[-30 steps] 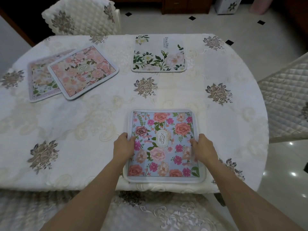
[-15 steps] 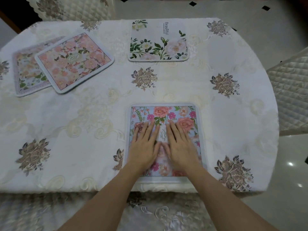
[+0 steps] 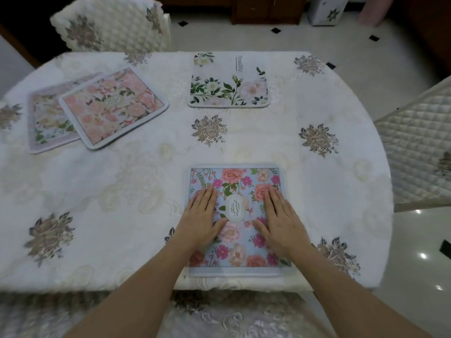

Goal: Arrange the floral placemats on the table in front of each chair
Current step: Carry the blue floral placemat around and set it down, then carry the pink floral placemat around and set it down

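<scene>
A light blue floral placemat (image 3: 238, 181) lies flat at the near edge of the table (image 3: 146, 191). My left hand (image 3: 201, 218) rests palm down on its left half, fingers extended and together. My right hand (image 3: 280, 220) lies flat on its right half. A white placemat with green leaves (image 3: 229, 81) sits at the far side. At the far left a pink floral placemat (image 3: 114, 107) overlaps a paler mat (image 3: 42, 123) beneath it.
A quilted cream chair (image 3: 112, 23) stands behind the table at the far left. Another quilted chair (image 3: 419, 147) is at the right edge. A cushioned seat (image 3: 231, 315) is below me. Tiled floor lies to the right, dark cabinets at the back.
My hands left the mat's side edges, pressed together on its centre, and have now slid apart across it, one on each half. The mat lies a little farther onto the table.
</scene>
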{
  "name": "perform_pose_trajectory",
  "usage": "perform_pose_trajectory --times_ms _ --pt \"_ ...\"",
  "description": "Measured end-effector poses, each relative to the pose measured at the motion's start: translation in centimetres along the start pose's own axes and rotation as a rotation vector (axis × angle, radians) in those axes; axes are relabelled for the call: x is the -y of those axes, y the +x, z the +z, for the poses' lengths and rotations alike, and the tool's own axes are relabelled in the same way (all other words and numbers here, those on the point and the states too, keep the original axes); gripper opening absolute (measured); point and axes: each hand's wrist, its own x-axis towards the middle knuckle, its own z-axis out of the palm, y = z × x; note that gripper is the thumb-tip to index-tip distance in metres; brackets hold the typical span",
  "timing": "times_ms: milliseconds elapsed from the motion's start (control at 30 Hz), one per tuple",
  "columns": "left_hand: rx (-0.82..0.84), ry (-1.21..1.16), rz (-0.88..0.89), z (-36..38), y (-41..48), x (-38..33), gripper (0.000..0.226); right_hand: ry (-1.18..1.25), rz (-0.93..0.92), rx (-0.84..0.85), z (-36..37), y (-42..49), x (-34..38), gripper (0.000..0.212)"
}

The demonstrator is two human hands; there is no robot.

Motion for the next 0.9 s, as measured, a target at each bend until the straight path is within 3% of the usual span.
perform_pose_trajectory --times_ms 100,233,467,700,900 --pt "0.065 -0.035 -0.044 -2.8 -0.1 -1.9 0.074 0.006 0.01 0.039 -2.7 -0.1 0.1 0.076" --pt "-0.073 -0.051 0.037 -6.1 -1.0 -6.5 0.068 0.028 0.029 -0.113 -7.4 -1.5 0.0 0.068" --pt "-0.281 0.156 0.174 -10.0 -1.7 -12.9 0.071 -0.036 0.092 -0.229 -13.5 -5.2 -2.0 0.062" --pt "-0.359 0.202 0.273 -11.1 -2.3 -16.1 0.072 -0.055 0.168 -0.381 -15.4 -8.9 -3.8 0.061" --pt "-0.378 0.208 0.352 -10.2 -2.5 -18.9 0.071 -0.032 0.247 -0.411 -15.2 -12.2 -5.4 0.06"
